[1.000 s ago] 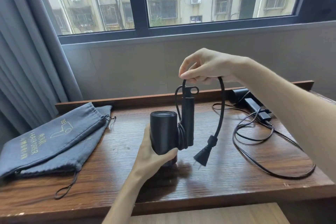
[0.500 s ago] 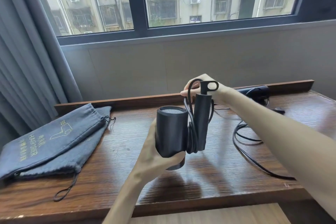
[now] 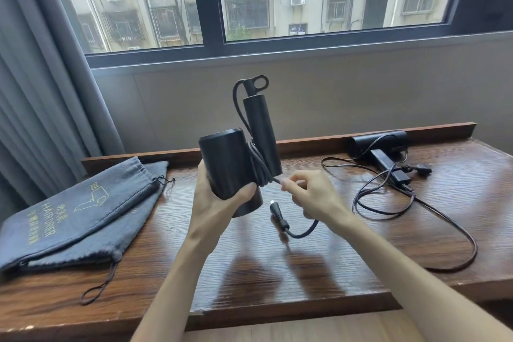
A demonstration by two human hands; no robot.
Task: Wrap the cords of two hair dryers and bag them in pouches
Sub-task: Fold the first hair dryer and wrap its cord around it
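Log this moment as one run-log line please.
left hand: grips first dryer | right hand: pinches its cord | plug: hanging | second dryer: unwrapped | pouches: unused

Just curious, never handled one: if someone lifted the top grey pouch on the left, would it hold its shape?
Probably not. The top grey pouch lies flat and creased on the table, so it likely flops and feels light. Its loose drawstring would probably dangle.

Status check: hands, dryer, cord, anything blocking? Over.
Left hand grips first dryer by its barrel, held above table. Right hand pinches cord tail, plug dangling. Second dryer unwrapped at right; pouches at left. Nothing blocking.
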